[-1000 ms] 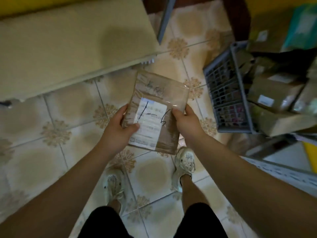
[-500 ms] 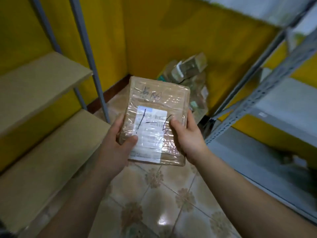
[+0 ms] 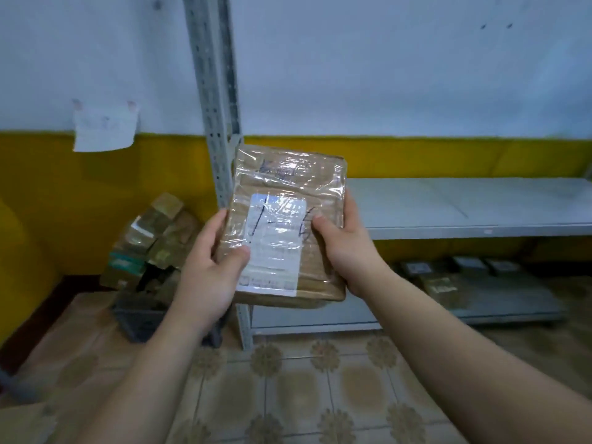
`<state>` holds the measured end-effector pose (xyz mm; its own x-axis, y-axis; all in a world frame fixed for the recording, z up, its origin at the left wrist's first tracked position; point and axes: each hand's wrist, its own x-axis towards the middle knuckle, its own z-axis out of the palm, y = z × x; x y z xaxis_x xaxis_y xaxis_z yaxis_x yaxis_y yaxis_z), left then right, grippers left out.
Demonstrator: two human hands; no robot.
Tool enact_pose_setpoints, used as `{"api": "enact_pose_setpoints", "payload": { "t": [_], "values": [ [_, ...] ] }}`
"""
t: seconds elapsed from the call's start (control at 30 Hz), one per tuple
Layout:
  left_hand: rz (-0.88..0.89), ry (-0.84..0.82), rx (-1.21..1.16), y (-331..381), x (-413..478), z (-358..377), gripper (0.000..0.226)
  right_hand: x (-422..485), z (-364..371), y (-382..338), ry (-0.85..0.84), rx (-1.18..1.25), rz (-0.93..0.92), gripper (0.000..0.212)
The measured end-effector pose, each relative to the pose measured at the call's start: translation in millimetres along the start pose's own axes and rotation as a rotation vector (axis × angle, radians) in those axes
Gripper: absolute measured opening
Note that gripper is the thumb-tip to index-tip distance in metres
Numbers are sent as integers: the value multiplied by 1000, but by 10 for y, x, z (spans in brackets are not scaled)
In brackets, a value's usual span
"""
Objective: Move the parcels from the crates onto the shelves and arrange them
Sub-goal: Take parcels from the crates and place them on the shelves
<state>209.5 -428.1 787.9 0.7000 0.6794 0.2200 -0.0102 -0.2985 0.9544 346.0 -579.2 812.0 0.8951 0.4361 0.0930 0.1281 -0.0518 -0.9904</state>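
Observation:
I hold a flat brown parcel wrapped in clear tape, with a white label marked in black pen, upright in front of me. My left hand grips its lower left edge, thumb on the face. My right hand grips its right edge, thumb on the label. Behind it runs a grey metal shelf at about hand height. A dark crate heaped with brown parcels stands on the floor at the left, beside the shelf's upright post.
The lowest shelf board carries several dark and brown parcels. A white paper note is stuck on the white and yellow wall. Tiled floor lies below. A tan shelf corner shows at the bottom left.
My view has swung up and right from the yellow corner to face the grey shelf. The parcel stays in both hands, now raised in front of the middle shelf.

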Motion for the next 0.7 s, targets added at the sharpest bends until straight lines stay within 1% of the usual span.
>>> {"api": "enact_pose_setpoints", "payload": {
  "t": [0.17,0.3,0.4,0.47,0.6,0.7],
  "values": [
    [77,-184,-75,472,-42,1097,58,-84,-1262,-122,206,-48,-7,59],
    [131,-287,-113,707,-9,1758,54,-25,-1906,-142,315,-89,-19,58],
    [158,-354,-119,781,139,2122,64,135,-2177,-92,364,-95,-14,57],
    [164,-370,-129,759,292,2327,68,306,-2297,-25,379,-91,-18,56],
    [162,-392,-150,594,703,2710,62,750,-2455,127,412,-115,-18,55],
    [156,-439,-156,424,1030,3018,57,1077,-2589,283,435,-110,14,54]
  ]
}}
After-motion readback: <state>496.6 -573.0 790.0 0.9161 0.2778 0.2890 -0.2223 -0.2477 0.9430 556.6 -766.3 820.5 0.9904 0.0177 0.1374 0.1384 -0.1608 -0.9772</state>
